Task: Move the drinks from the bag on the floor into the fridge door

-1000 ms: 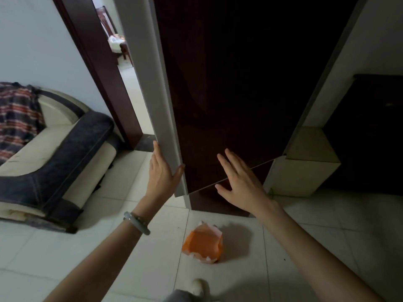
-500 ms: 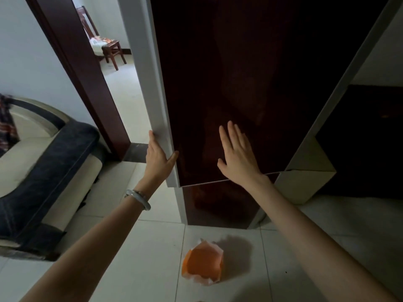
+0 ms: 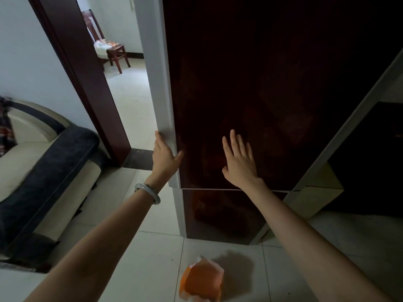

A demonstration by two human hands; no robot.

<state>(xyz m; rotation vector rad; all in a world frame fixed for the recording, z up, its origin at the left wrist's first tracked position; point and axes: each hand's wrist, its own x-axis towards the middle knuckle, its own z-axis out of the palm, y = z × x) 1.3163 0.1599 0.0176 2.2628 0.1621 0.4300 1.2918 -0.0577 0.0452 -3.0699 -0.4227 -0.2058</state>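
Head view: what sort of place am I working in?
Most likely a home living area: a cushioned sofa on the left, a tall dark fridge ahead, and a wooden chair in the next room, all on tiled floor.

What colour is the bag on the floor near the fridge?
The bag is orange, whitish at its edge; the head view shows it.

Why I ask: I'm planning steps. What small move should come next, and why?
Probably swing the fridge door open with the left hand, which grips its pale left edge. The door looks shut, the right hand lies flat on its dark front, and the orange bag sits on the floor below.
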